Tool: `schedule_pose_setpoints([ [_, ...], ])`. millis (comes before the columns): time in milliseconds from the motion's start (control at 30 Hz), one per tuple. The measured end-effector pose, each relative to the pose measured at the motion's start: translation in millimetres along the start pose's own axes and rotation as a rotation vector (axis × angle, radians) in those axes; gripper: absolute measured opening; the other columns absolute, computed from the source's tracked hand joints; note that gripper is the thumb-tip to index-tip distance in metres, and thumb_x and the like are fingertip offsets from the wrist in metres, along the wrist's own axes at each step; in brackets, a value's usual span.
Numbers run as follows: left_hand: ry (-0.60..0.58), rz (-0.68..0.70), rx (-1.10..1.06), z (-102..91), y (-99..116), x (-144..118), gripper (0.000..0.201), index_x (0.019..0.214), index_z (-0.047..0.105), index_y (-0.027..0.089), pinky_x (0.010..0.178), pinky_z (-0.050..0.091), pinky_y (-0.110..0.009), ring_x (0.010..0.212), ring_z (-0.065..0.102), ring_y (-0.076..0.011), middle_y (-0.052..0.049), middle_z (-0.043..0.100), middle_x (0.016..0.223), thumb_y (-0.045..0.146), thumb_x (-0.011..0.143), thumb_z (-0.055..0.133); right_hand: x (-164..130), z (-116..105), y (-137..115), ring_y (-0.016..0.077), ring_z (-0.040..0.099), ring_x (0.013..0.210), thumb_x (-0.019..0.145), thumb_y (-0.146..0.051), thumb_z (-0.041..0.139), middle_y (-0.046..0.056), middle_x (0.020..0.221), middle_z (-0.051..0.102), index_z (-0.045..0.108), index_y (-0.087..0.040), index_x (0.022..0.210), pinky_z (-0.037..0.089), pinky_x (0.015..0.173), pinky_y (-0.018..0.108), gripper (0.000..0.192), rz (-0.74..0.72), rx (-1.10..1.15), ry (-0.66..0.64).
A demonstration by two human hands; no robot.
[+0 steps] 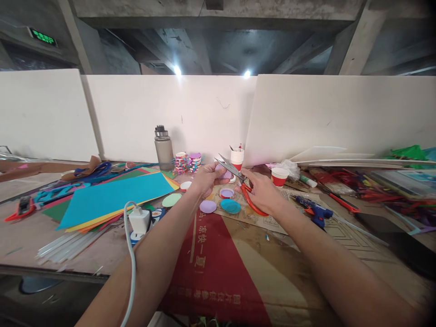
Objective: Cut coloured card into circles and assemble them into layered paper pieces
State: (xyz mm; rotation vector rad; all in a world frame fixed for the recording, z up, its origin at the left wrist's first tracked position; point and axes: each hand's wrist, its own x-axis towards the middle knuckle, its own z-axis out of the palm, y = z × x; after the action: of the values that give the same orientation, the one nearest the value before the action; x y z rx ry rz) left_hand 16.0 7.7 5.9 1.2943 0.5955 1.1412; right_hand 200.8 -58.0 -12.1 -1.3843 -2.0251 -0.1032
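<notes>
The scissors (238, 181) have bright, glossy metal blades and smooth red plastic handles, and the lilac disc (225, 172) at their blades looks like thin matt paper or foam. The discs (230, 206) lying on the cardboard (245, 272) have the same dull, even finish, while the cardboard is matt brown with a flat red print. The stacked sheets (116, 195) are smooth coloured paper. The bottle (164, 150) is cloudy grey plastic with a metal-looking cap, the charger (139, 221) is glossy white plastic, and the cups (279, 177) are coated paper
</notes>
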Motion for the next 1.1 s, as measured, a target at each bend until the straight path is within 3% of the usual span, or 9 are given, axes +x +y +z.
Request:
schedule_pose_setpoints([
  [200,0.002,-0.001,0.058,-2.9,-0.7,0.7,0.027,0.072,0.064,0.012,0.058,0.056,-0.022,0.063,0.066,-0.0127,-0.001,0.065,0.062,0.026,0.063,0.085,-0.2,0.2,1.6,0.0265,0.064,0.094,0.09,-0.046,0.057,0.014,0.112,0.069,0.054,-0.018,0.136,0.048,0.082,0.036,0.055,-0.033,-0.009,0.011],
  [667,-0.01,0.0,0.143,-5.5,5.8,0.2,0.031,0.074,0.067,0.012,0.071,0.06,-0.031,0.072,0.068,-0.0172,-0.003,0.067,0.066,0.031,0.059,0.087,-1.1,-3.7,-0.6,0.027,0.066,0.088,0.089,-0.048,0.059,0.013,0.106,0.072,0.053,-0.02,0.139,0.048,0.077,0.035,0.057,-0.011,-0.045,-0.026],
  [833,-0.044,0.02,0.143,-6.7,5.9,0.1,0.035,0.07,0.065,0.013,0.069,0.06,-0.029,0.069,0.067,-0.0154,-0.001,0.066,0.064,0.034,0.055,0.089,-1.4,-4.4,0.2,0.0274,0.066,0.096,0.09,-0.049,0.058,0.014,0.116,0.07,0.054,-0.021,0.137,0.048,0.082,0.036,0.056,-0.055,-0.042,-0.008],
  [1100,-0.071,0.031,0.164,-10.2,5.7,1.0,0.033,0.07,0.064,0.013,0.065,0.058,-0.027,0.068,0.068,-0.015,-0.001,0.066,0.063,0.032,0.057,0.088,-2.2,-8.0,1.5,0.0256,0.064,0.087,0.089,-0.045,0.06,0.012,0.102,0.071,0.055,-0.021,0.136,0.047,0.076,0.032,0.053,-0.05,-0.135,-0.001],
])
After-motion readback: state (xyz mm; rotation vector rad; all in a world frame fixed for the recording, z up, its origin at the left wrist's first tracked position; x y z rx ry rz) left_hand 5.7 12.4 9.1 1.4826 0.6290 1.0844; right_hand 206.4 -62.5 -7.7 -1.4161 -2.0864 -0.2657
